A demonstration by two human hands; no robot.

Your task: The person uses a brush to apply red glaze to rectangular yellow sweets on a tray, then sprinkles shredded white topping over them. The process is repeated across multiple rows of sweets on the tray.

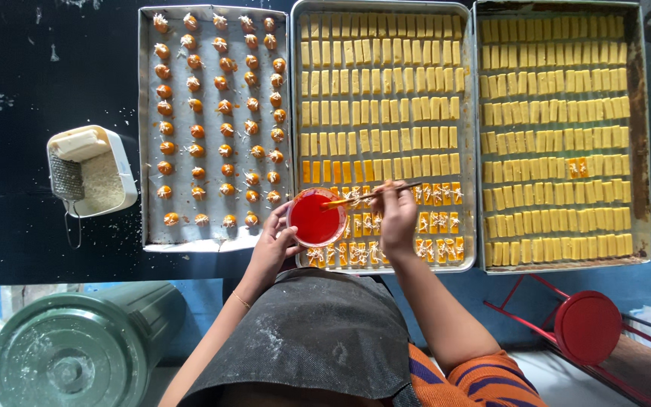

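Three trays hold pastries; left hand grips red bowl.

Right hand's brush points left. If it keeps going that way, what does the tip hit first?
Likely the red cup in the left hand: the brush held by the right hand already has its tip over the cup's rim. Height above the cup is unclear.

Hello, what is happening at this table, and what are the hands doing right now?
A person glazes rows of pastry sticks. The left hand holds a red bowl over the near edge of the middle tray. The right hand holds a brush, its tip at the bowl. In this tray the near rows look glazed orange with white shreds on them; the far rows are pale. The left tray holds round orange pieces, and a grater box stands beside it.
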